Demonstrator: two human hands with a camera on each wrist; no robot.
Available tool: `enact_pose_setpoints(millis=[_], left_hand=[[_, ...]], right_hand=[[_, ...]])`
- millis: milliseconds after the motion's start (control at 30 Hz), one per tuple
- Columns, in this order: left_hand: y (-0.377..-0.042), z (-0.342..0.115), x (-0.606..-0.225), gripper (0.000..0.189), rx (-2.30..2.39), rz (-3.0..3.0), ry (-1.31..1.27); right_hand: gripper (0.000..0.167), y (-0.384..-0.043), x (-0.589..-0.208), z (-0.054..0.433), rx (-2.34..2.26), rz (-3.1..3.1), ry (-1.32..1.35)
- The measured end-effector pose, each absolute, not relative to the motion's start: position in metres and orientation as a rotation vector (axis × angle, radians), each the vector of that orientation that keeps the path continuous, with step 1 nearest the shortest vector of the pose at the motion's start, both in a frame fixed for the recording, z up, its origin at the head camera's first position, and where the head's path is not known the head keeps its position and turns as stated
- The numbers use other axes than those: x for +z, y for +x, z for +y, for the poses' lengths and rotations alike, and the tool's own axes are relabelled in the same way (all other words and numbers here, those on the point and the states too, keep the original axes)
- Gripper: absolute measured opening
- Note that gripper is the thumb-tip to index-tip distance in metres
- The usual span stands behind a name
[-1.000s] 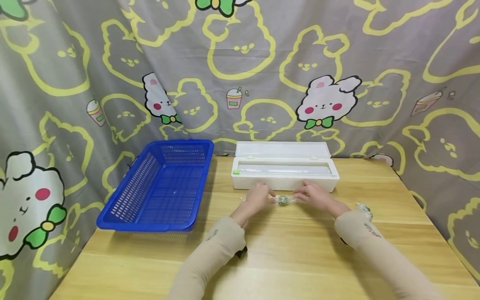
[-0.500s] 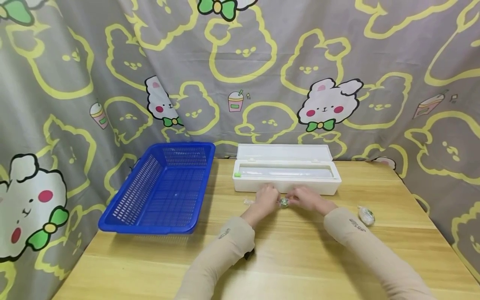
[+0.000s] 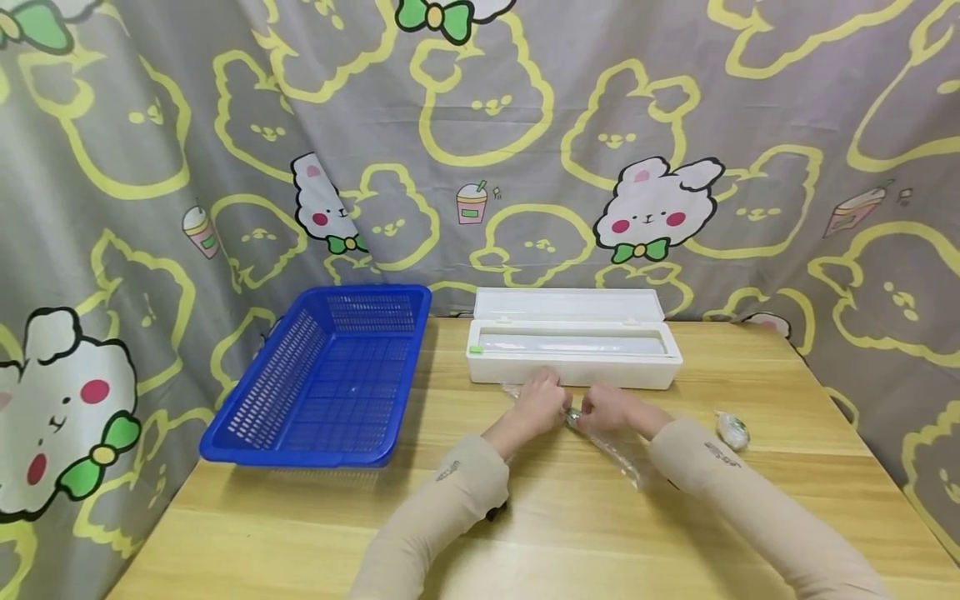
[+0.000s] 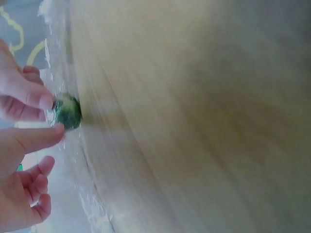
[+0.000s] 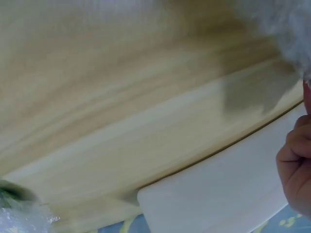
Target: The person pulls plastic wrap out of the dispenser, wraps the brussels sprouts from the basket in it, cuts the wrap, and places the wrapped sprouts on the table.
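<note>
A small round green item [image 4: 67, 112], wrapped in clear plastic wrap [image 3: 617, 457], lies between both hands in front of the white box. My left hand [image 3: 542, 403] pinches the wrap right at its left side; in the left wrist view one finger runs straight to the green surface while the others curl loosely. From the other side my right hand [image 3: 613, 408] pinches the wrap close against the item. A loose tail of wrap trails from under the right hand toward the front right. In the right wrist view, its curled fingers [image 5: 297, 162] show at the edge.
A white plastic wrap dispenser [image 3: 573, 371] stands behind the hands, lid raised, with a green slider [image 3: 476, 349] at its left. On the left sits a blue basket [image 3: 300, 457]. Another wrapped item [image 3: 732, 431] lies right of the right forearm. A patterned curtain [image 3: 525, 108] hangs behind the table.
Both hands have drawn closer together around the green item, hiding most of it in the head view. The right-hand end of the wrap has swung out toward the front right.
</note>
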State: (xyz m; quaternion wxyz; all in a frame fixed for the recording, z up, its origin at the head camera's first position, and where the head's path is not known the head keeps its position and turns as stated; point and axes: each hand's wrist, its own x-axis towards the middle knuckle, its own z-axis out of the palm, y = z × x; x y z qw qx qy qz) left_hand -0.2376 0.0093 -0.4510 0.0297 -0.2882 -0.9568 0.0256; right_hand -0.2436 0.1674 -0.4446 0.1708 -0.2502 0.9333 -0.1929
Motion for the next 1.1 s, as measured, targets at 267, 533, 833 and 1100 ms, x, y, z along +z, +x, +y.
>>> enact_pose_setpoints(millis=[267, 533, 833, 1100], left_hand=[[-0.227, 0.004, -0.450, 0.016, -0.056, -2.951, -1.158], [-0.216, 0.000, -0.448, 0.016, -0.106, -2.887, -1.371], [-0.209, -0.009, -0.446, 0.019, -0.121, -2.866, -1.507], [-0.206, -0.017, -0.436, 0.020, -0.387, -2.945, -1.310]], right_hand=[[0.035, -0.205, -0.447, 0.168, -0.744, 2.598, -0.610], [0.043, -0.172, -0.449, 0.165, -0.918, 2.559, -0.528], [0.041, -0.152, -0.453, 0.157, -0.952, 2.560, -0.430], [0.042, -0.148, -0.456, 0.156, -0.950, 2.606, -0.422]])
